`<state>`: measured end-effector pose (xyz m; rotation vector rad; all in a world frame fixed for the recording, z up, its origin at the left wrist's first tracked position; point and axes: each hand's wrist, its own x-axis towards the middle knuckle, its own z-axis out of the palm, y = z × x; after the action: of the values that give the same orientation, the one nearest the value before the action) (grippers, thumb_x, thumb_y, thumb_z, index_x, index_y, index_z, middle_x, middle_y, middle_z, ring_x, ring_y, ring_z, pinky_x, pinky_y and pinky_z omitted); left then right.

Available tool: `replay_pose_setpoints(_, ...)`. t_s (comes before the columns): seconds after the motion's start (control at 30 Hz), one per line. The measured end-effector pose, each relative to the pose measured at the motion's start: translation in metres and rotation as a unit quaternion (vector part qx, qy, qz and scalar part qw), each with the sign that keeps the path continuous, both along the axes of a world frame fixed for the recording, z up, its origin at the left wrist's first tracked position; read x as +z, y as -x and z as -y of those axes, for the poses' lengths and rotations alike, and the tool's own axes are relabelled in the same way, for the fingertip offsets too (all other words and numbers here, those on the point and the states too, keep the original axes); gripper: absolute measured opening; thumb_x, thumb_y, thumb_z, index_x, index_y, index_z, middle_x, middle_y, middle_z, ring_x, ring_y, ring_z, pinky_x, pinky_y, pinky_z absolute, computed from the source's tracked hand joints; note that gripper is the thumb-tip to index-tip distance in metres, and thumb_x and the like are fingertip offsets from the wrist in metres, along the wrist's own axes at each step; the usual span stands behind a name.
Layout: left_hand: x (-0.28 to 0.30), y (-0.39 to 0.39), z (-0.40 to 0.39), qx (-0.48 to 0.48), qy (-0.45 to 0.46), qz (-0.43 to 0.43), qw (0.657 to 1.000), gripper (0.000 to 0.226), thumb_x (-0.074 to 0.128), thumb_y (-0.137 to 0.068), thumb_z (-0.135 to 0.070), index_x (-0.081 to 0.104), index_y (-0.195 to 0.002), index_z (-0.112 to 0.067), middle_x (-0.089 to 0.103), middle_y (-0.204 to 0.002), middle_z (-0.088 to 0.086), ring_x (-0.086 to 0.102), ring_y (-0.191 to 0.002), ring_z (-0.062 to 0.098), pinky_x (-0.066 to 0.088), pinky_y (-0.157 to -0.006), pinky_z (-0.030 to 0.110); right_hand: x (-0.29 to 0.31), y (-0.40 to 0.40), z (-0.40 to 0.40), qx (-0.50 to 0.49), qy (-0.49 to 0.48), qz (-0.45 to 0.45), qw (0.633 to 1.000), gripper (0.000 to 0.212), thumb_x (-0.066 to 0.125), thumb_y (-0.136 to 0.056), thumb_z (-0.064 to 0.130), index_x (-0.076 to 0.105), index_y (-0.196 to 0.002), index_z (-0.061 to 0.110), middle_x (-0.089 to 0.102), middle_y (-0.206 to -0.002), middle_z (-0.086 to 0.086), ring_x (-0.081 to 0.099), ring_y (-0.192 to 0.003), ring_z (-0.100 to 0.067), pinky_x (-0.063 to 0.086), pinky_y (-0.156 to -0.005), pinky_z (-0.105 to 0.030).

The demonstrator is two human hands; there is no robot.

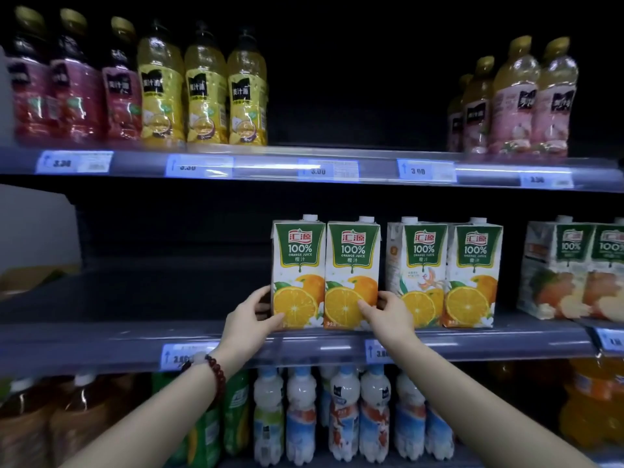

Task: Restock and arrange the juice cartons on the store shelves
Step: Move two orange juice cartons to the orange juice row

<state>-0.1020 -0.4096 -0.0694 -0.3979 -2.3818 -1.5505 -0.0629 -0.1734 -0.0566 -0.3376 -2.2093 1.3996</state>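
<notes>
- Squaring a pair of orange juice cartons [324, 275] at the front of the middle shelf [135, 342] is judged to be the step in hand; the pair stands upright, side by side and touching, near the shelf's front lip.
- The left hand [251, 315] is pressed against the outer left face of the pair, thumb laid across the front lower corner; the other fingers are hidden behind the carton.
- The right hand [388, 312] is set against the outer right face, thumb on the front, fingers tucked into the narrow gap beside the neighbouring orange cartons [445, 275].
- Both hands are thus closed on the pair from either side, low down.
- Even inward pressure is advised, so that the two cartons are moved as one block and neither is twisted.
- Because the grip is low, tipping should be guarded against while sliding.
- To the left of the left hand, bare shelf is seen; space for further stock is judged to lie there.
- Front faces should be brought level with the cartons to the right of the right hand.
</notes>
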Motion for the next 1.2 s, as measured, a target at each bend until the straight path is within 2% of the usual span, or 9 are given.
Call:
replay_pose_setpoints(0.13,0.002,0.001,0.009,-0.011,0.001,0.009,1.000,0.043,0.073,-0.083,-0.025,0.059,-0.123,-0.030,0.066,-0.105,-0.005,0.061,-0.087,-0.001,0.043,-0.067,0.009,0.002,-0.020,-0.001,-0.024,-0.004,0.003,1.000,0.060,0.065,-0.089,0.033,0.044,-0.139,0.007,0.056,-0.134,-0.012,0.053,-0.121,-0.027,0.042,-0.095,-0.033)
replay_pose_setpoints(0.23,0.006,0.003,0.011,0.000,-0.022,0.008,1.000,0.035,0.074,-0.081,-0.027,0.062,-0.114,-0.030,0.068,-0.104,-0.003,0.062,-0.086,0.002,0.042,-0.067,0.012,0.006,-0.030,-0.006,-0.031,-0.027,0.004,0.999,0.058,0.065,-0.089,0.033,0.045,-0.138,0.008,0.054,-0.137,-0.011,0.051,-0.124,-0.027,0.041,-0.099,-0.036)
replay_pose_setpoints(0.47,0.024,-0.010,0.016,0.043,0.059,-0.033,0.997,0.014,0.069,-0.085,-0.022,0.067,-0.099,-0.021,0.067,-0.088,-0.004,0.061,-0.086,0.012,0.041,-0.066,0.018,0.032,-0.040,-0.016,-0.019,-0.141,0.013,0.990,0.040,0.067,-0.088,0.028,0.057,-0.121,0.008,0.063,-0.114,-0.008,0.056,-0.099,-0.019,0.044,-0.083,-0.027)
replay_pose_setpoints(0.63,0.034,-0.025,0.016,0.056,0.166,-0.048,0.983,0.008,0.064,-0.087,-0.020,0.069,-0.082,-0.024,0.068,-0.079,-0.007,0.062,-0.080,0.009,0.044,-0.061,0.017,0.032,-0.035,-0.018,0.025,-0.202,0.029,0.979,0.020,0.068,-0.087,0.021,0.064,-0.102,0.008,0.068,-0.094,-0.007,0.054,-0.068,-0.005,0.042,-0.055,-0.015)
replay_pose_setpoints(0.73,0.037,-0.032,0.002,0.080,0.182,-0.061,0.978,0.006,0.065,-0.086,-0.022,0.070,-0.086,-0.019,0.071,-0.084,-0.001,0.065,-0.087,0.016,0.050,-0.073,0.027,0.030,-0.033,-0.020,0.052,-0.190,0.027,0.980,0.024,0.066,-0.088,0.020,0.061,-0.106,0.005,0.067,-0.097,-0.009,0.058,-0.073,-0.012,0.048,-0.062,-0.022)
replay_pose_setpoints(0.93,0.036,-0.027,-0.018,0.129,0.061,0.025,0.989,0.068,0.072,-0.082,-0.041,0.046,-0.137,-0.010,0.062,-0.123,0.013,0.058,-0.113,0.027,0.047,-0.091,0.034,0.034,-0.023,-0.020,0.074,-0.130,0.015,0.989,0.065,0.062,-0.091,0.031,0.033,-0.141,0.002,0.056,-0.106,-0.010,0.054,-0.078,-0.017,0.043,-0.065,-0.026)
replay_pose_setpoints(1.03,0.032,-0.014,-0.018,0.102,-0.005,0.060,0.993,0.086,0.076,-0.077,-0.043,0.034,-0.146,-0.013,0.054,-0.136,0.016,0.057,-0.117,0.028,0.048,-0.090,0.033,0.035,-0.013,-0.016,0.099,-0.084,0.011,0.992,0.078,0.064,-0.089,0.035,0.023,-0.147,0.003,0.053,-0.130,-0.016,0.056,-0.106,-0.026,0.047,-0.086,-0.034)
replay_pose_setpoints(1.1,0.030,-0.006,-0.020,0.070,-0.035,0.072,0.994,0.090,0.079,-0.075,-0.039,0.031,-0.148,-0.016,0.056,-0.133,0.015,0.060,-0.109,0.023,0.052,-0.082,0.030,0.030,-0.007,-0.010,0.093,-0.061,0.001,0.994,0.076,0.064,-0.090,0.034,0.024,-0.147,0.005,0.050,-0.136,-0.016,0.053,-0.117,-0.029,0.046,-0.092,-0.036)
replay_pose_setpoints(1.2,0.024,0.010,-0.026,0.032,-0.058,0.056,0.996,0.083,0.082,-0.072,-0.032,0.040,-0.142,-0.021,0.068,-0.111,0.004,0.067,-0.094,0.018,0.058,-0.079,0.036,0.020,0.004,-0.008,0.050,-0.042,-0.036,0.997,0.058,0.058,-0.093,0.027,0.033,-0.143,0.010,0.060,-0.110,-0.006,0.061,-0.090,-0.014,0.045,-0.064,-0.016)
